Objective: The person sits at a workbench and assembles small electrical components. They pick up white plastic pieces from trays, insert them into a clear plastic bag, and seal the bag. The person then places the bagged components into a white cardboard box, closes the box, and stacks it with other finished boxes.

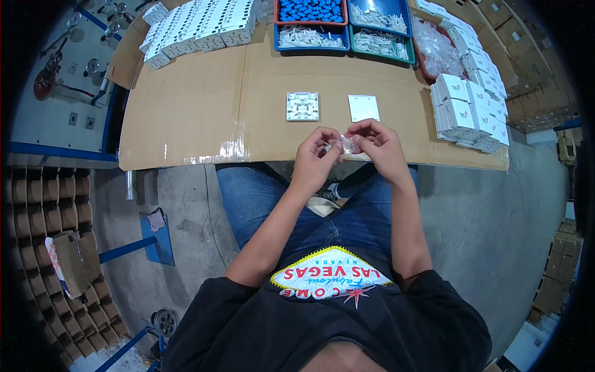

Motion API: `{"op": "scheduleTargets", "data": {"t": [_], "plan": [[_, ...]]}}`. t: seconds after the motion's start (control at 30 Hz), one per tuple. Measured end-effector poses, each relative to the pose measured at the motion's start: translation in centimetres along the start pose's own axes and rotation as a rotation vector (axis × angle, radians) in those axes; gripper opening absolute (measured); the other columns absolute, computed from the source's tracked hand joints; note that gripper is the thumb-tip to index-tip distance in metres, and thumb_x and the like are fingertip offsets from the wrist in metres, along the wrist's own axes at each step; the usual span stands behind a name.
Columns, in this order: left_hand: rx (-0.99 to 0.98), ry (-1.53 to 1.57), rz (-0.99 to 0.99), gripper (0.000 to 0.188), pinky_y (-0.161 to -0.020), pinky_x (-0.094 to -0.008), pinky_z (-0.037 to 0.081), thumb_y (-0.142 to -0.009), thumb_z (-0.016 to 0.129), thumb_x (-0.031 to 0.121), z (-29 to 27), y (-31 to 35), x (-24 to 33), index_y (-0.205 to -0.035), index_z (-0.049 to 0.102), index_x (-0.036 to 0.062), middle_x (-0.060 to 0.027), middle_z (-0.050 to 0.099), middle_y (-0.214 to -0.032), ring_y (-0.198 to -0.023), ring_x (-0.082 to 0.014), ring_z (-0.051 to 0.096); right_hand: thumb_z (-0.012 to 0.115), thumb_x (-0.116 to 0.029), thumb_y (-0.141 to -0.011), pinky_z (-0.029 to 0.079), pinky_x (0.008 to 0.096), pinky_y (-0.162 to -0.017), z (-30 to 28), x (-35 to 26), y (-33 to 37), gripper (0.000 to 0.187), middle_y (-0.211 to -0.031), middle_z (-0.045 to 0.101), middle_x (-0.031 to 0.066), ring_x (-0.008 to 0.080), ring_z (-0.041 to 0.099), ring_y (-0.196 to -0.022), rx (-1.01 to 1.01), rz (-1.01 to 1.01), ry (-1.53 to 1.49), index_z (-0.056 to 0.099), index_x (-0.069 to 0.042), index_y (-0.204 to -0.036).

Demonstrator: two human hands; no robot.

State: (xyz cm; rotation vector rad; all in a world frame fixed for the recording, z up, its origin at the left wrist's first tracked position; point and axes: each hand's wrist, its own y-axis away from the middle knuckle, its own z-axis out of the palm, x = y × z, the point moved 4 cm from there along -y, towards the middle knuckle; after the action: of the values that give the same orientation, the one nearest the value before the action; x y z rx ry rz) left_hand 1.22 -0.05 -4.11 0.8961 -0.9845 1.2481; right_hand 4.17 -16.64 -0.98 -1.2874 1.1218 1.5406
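Pinching the left side of a crumpled clear bag (348, 146) between thumb and fingers, the left hand (317, 158) would do best as a steady anchor; a square white module (302, 107) lies beyond it. The bag sits between both hands, near the edge of the counter (180, 115); its long axis seems to run from hand to hand, though which end opens cannot be told. Pinching the opposite side, the right hand (382, 150) should ease the film gently, avoiding tears; a white plate (364, 108) lies just beyond it.

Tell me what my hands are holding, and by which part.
A small clear plastic bag, pinched on its left side by the left hand and on its right by the right hand; exact edges are hidden.
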Motion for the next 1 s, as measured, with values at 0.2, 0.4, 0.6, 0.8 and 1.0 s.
{"op": "scheduleTargets", "data": {"t": [0.2, 0.4, 0.6, 0.8, 1.0], "plan": [[0.033, -0.092, -0.051, 0.008, -0.07, -0.0249, 0.051, -0.099, 0.06, 0.005, -0.1, 0.0, -0.3, -0.107, 0.059, 0.0017, -0.0021, 0.062, -0.095, -0.082, -0.0078, 0.059, 0.073, -0.007, -0.09, 0.051, 0.0211, -0.071, -0.2, -1.1, 0.0, 0.021, -0.096, 0.069, 0.0014, 0.0056, 0.061, -0.087, -0.112, -0.052, 0.188, 0.07, -0.001, -0.11], [0.0, -0.142, -0.074, 0.009, -0.07, -0.0233, 0.049, -0.101, 0.061, 0.009, 0.3, 0.2, 0.0, -0.106, 0.06, 0.0029, -0.0012, 0.062, -0.094, -0.083, -0.0072, 0.059, 0.074, -0.008, -0.089, 0.047, 0.0214, -0.067, -0.2, -2.1, -0.2, 0.018, -0.091, 0.069, -0.0007, 0.0038, 0.058, -0.08, -0.147, -0.037, 0.38, 0.073, -0.003, -0.106], [-0.022, -0.112, -0.069, 0.009, -0.07, -0.0244, 0.05, -0.101, 0.061, 0.01, 0.3, 0.1, 0.1, -0.104, 0.06, 0.0024, -0.002, 0.062, -0.091, -0.082, -0.0079, 0.059, 0.073, -0.008, -0.089, 0.046, 0.0217, -0.064, 0.0, -1.3, -0.1, 0.014, -0.091, 0.069, 0.0009, 0.0053, 0.059, -0.076, -0.061, -0.188, 0.367, 0.075, -0.002, -0.102], [-0.045, -0.127, -0.1, 0.009, -0.074, -0.0247, 0.05, -0.101, 0.061, 0.011, 0.2, 0.4, -0.1, -0.103, 0.06, 0.0022, -0.0017, 0.063, -0.089, -0.084, -0.0077, 0.06, 0.069, -0.005, -0.092, 0.048, 0.0224, -0.066, 0.3, -1.8, 0.0, 0.013, -0.09, 0.069, 0.0017, 0.0066, 0.06, -0.076, -0.1, -0.226, 0.365, 0.075, -0.002, -0.103], [-0.039, -0.15, -0.068, 0.011, -0.079, -0.0228, 0.049, -0.102, 0.063, 0.013, 0.3, 0.2, 0.7, -0.104, 0.062, 0.0019, -0.0013, 0.065, -0.092, -0.087, -0.0068, 0.061, 0.065, -0.006, -0.096, 0.052, 0.024, -0.072, -0.2, -0.2, -0.5, 0.016, -0.096, 0.07, 0.0044, 0.0085, 0.063, -0.082, -0.125, -0.092, 0.103, 0.072, 0.001, -0.109]]}}
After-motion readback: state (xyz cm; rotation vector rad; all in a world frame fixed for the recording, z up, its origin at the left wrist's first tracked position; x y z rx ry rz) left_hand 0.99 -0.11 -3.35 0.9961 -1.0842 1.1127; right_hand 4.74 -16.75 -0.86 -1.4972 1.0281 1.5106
